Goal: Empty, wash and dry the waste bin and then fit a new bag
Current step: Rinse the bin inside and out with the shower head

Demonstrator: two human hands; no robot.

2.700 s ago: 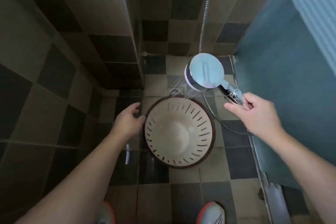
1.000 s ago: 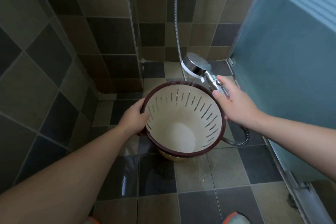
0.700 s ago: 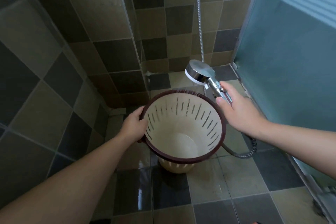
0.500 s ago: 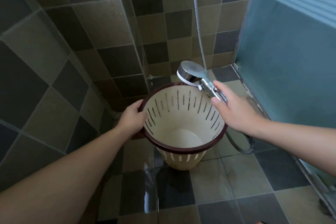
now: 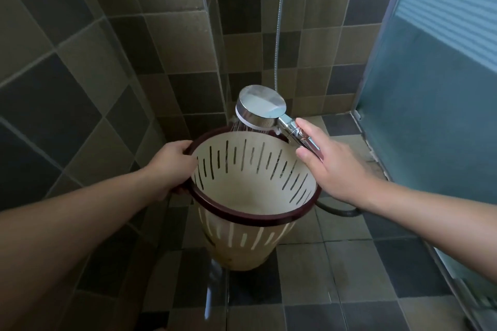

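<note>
Cream plastic, slotted, with a dark maroon rim: the waste bin hangs between the two hands, tilted so its mouth faces the person, above wet tiled floor. The left hand grips the rim at its near-left side, fingers curled over the edge. The right hand is wrapped round the chrome handle of the shower head, just beyond the bin's far rim, water spraying down onto that rim. A metal hose runs up the tiled wall behind. A frosted glass door stands beyond the right hand.
</note>
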